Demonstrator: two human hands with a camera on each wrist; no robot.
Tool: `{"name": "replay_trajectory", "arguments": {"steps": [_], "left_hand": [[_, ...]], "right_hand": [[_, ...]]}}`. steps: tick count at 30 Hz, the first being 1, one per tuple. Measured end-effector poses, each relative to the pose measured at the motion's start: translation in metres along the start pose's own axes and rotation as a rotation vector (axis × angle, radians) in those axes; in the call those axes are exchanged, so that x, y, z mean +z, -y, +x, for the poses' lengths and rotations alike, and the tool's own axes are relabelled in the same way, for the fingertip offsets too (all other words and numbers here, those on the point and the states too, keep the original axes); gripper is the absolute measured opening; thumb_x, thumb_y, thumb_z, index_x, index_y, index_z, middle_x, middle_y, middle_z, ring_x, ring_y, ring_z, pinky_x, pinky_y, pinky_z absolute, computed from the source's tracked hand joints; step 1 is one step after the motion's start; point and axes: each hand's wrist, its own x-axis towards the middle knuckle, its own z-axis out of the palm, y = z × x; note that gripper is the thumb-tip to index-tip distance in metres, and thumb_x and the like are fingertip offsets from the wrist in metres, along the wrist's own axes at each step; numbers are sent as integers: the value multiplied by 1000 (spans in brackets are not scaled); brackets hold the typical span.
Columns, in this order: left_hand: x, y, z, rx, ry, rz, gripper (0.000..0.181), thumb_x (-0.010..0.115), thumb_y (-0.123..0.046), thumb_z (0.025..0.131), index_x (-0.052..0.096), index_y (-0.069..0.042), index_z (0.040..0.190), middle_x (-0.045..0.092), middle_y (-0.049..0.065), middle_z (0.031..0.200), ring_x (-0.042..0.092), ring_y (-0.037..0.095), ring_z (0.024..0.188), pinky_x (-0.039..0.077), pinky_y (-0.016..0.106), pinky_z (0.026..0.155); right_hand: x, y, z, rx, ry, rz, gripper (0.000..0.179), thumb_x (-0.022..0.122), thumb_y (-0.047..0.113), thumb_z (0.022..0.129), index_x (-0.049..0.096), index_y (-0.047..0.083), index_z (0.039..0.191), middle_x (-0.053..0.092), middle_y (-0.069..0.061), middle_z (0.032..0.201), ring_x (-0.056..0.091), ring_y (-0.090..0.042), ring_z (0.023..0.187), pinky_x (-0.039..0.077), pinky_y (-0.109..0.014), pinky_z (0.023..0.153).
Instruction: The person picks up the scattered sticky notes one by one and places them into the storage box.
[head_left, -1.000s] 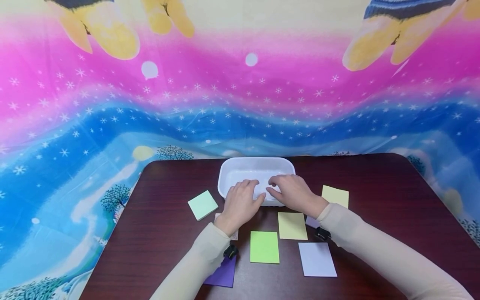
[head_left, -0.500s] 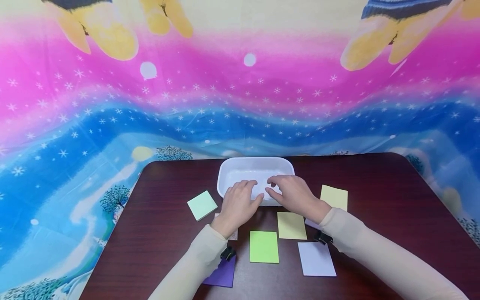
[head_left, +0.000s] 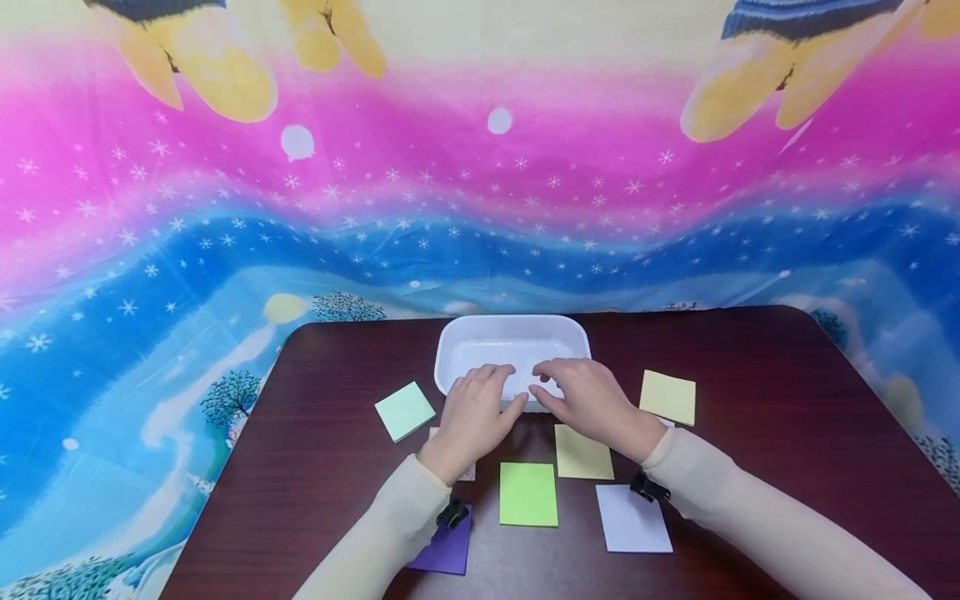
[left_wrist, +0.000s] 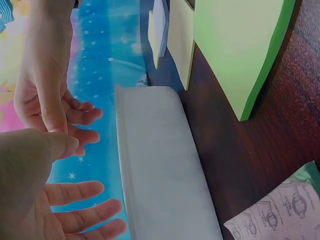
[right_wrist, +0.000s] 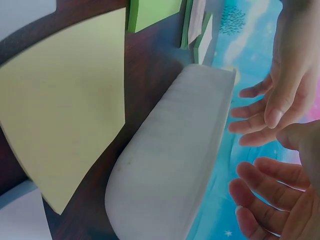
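A white plastic tub (head_left: 457,342) with rounded corners stands at the far side of the table. My left hand (head_left: 477,408) hovers over its near rim, fingers relaxed and slightly bent, holding nothing. Facing it, my right hand (head_left: 588,400) is over the same rim with loosely bent fingers and nothing in its grasp. In both wrist views the hands are above the tub, with the thumbs close together. Sticky note pads lie around: mint (head_left: 405,411), bright green (head_left: 528,494), pale yellow (head_left: 585,457) and white (head_left: 634,521).
A purple pad (head_left: 444,550) lies partly under my left wrist in the head view. Another pale yellow pad (head_left: 669,397) is at the right. A pink printed pad (left_wrist: 277,212) shows in the left wrist view. A patterned cloth (head_left: 480,208) hangs behind the table (head_left: 300,467).
Both hands stay over the tub's near rim. My right hand has come slightly lower and nearer to me, and my left hand has shifted only a little.
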Motion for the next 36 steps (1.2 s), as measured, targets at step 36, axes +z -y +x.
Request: {"name": "replay_trajectory", "arguments": {"steps": [36], "left_hand": [[-5, -1, -26, 38, -73, 33, 43, 64, -42, 97, 67, -10, 127, 71, 7, 124, 68, 26, 113, 56, 44, 90]], "right_hand": [[-2, 23, -20, -61, -26, 3, 27, 77, 31, 90, 77, 11, 108, 79, -1, 99, 74, -14, 90, 59, -39, 81]]}}
